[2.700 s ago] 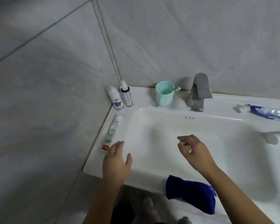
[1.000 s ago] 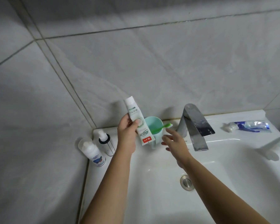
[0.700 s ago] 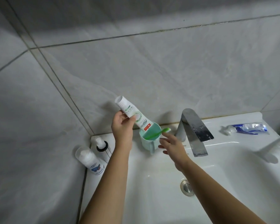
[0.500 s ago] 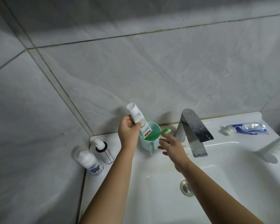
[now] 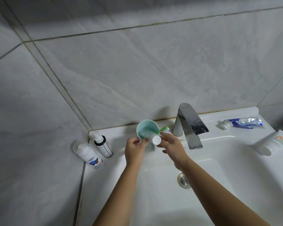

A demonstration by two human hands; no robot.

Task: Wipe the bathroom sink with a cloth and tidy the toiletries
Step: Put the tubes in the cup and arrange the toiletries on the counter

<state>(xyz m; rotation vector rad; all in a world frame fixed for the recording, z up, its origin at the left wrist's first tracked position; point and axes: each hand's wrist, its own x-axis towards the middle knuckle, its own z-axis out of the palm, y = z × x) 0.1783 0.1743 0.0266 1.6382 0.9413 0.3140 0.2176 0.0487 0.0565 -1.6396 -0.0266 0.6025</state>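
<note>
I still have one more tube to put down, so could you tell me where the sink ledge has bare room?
Free: the back ledge between the faucet and the blue tube, and the left rim nearer than the two bottles. Crowded: the back-left corner, where the bottles, the cup and both hands cluster. A white tube lies on the right rim.

Tube lower end hidden inside cup | cup front behind left hand | orange-print tube cut by right edge | bottle labels unreadable
</note>
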